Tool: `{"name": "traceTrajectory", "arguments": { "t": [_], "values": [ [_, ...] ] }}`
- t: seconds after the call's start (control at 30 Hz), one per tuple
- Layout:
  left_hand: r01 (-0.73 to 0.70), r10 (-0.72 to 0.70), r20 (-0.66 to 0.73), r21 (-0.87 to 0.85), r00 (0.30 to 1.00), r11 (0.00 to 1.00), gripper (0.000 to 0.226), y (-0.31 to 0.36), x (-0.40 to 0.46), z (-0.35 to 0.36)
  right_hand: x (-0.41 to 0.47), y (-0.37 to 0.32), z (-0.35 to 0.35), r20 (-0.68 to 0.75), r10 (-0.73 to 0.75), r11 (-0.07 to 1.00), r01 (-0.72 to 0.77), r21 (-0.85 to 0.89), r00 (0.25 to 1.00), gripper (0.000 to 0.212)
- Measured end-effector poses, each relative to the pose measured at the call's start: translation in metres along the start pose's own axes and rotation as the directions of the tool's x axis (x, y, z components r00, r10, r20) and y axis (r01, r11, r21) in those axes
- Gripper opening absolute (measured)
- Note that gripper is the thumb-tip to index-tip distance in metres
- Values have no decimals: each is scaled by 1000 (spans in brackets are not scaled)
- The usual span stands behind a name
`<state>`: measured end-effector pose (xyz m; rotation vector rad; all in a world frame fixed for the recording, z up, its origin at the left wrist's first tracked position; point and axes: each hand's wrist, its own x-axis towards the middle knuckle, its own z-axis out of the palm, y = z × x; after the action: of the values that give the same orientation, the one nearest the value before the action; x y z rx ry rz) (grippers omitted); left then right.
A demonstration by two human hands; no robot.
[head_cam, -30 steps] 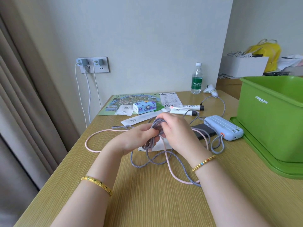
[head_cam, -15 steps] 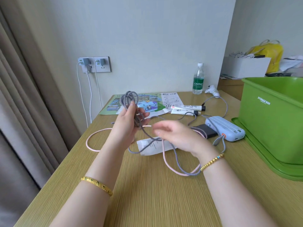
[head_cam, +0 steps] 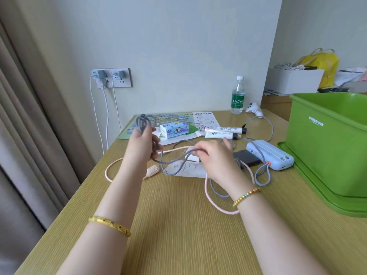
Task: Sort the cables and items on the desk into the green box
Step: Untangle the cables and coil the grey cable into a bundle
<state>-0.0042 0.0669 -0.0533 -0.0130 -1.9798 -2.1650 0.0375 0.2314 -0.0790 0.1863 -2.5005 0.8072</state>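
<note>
While both hands grip the grey cable [head_cam: 170, 161] (left [head_cam: 142, 144], right [head_cam: 213, 157]), clutter covers the wooden desk [head_cam: 178, 225] by the curtain [head_cam: 29, 116]

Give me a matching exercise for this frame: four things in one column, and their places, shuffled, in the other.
Things:
1. grey braided cable
2. clear plastic water bottle
3. pale blue power bank
4. pink cable

Places:
A. standing by the wall
B. lying looped on the wooden desk
C. held between left hand and right hand
D. lying beside the green plastic storage box

Pairs: 1-C, 2-A, 3-D, 4-B
</note>
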Motion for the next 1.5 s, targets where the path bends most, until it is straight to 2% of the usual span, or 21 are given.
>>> {"name": "traceTrajectory", "arguments": {
  "t": [0.1,0.2,0.27,0.33,0.4,0.43,0.53,0.6,0.73,0.8,0.87,0.93,0.97,1.07,1.17,1.2,1.23,1.3,1.33,1.4,1.5],
  "values": [
    [-90,70,78,293,994,952,18,-5,-2,3,2,1,-6,-100,48,959,-18,283,994,16],
    [-201,38,290,559,956,805,20,-8,-8,7,3,3,-7,-160,47,973,-9,233,986,17],
    [-264,-36,411,647,911,715,32,-11,-15,10,2,5,-5,-199,35,992,-11,124,979,19],
    [-289,-95,496,640,863,713,50,-12,-21,12,2,6,-5,-228,24,1000,-21,19,973,21],
    [-303,-117,573,582,811,755,66,-8,-24,12,2,9,-5,-226,6,998,-18,-52,974,22],
    [-304,-115,617,531,779,791,63,-6,-26,11,3,10,-5,-215,-4,997,-14,-78,977,23],
    [-314,-94,702,430,706,846,29,-6,-26,10,5,11,-4,-205,-9,994,-13,-106,979,23],
    [-311,-92,658,469,747,827,27,-11,-23,12,5,11,-4,-187,-12,997,-3,-79,982,20],
    [-226,3,463,426,886,876,38,-14,-18,17,6,9,-6,-100,43,985,-25,173,994,11],
    [-200,39,382,392,923,898,40,-14,-15,15,7,11,-5,-85,81,981,-64,183,993,9],
    [-93,1,333,263,943,960,35,-14,-13,15,7,14,-7,-132,140,982,-120,148,981,6],
    [62,-82,313,72,946,995,27,-12,-12,15,5,18,-10,-138,203,974,-185,131,969,9],
    [104,-100,301,3,948,995,26,-11,-12,15,4,18,-12,-93,224,969,-212,123,970,13],
    [108,-81,250,-98,965,989,26,-8,-11,14,-1,12,-12,136,249,964,-259,65,959,26],
    [148,-76,265,-263,961,953,34,-6,-12,15,-2,7,-12,268,239,971,-236,-46,933,18],
    [174,-71,302,-328,951,928,39,-6,-13,16,-2,6,-13,299,238,970,-242,-24,924,17],
    [201,-56,348,-395,936,896,42,-5,-15,17,-2,5,-15,334,240,957,-279,74,911,16],
    [238,-12,407,-510,913,827,42,-3,-16,18,-1,3,-18,412,214,844,-379,379,886,16],
    [243,-1,411,-536,911,809,41,-3,-15,17,-2,2,-19,434,181,776,-399,488,883,19],
    [237,-19,400,-504,916,831,38,-3,-15,15,-2,1,-19,448,144,710,-408,574,882,27],
    [144,-45,334,-277,941,950,35,-4,-13,13,1,3,-18,382,222,703,-419,574,897,34]
  ]
}}
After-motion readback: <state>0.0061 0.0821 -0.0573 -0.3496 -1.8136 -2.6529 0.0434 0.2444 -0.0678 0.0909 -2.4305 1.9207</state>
